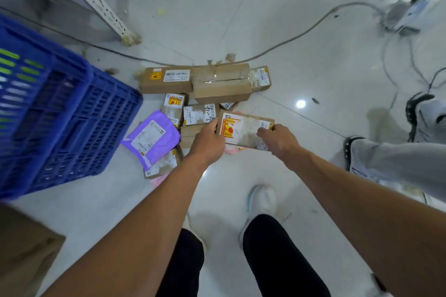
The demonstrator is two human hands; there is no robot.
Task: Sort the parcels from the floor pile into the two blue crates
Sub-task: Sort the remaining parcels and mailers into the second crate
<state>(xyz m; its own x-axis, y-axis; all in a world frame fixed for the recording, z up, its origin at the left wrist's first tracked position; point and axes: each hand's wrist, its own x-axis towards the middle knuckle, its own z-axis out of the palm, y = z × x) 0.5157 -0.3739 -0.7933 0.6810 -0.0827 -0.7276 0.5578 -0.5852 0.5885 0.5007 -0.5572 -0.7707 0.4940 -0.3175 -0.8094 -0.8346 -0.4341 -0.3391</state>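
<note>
My left hand [208, 143] and right hand [277, 140] grip one brown box [243, 131] by its ends, fingers [261, 131] curled round it, at the floor pile [200, 94]; two hands make it steady; the blue crate [72, 116] sits left.

Handwritten "4-5", sideways, on white label of small brown box [199, 114], pile centre. Red-yellow sticker box [243, 132] at its 3 o'clock, long box [166, 79] at 11, purple mailer [150, 138] at 8: print too blurred to read.
</note>
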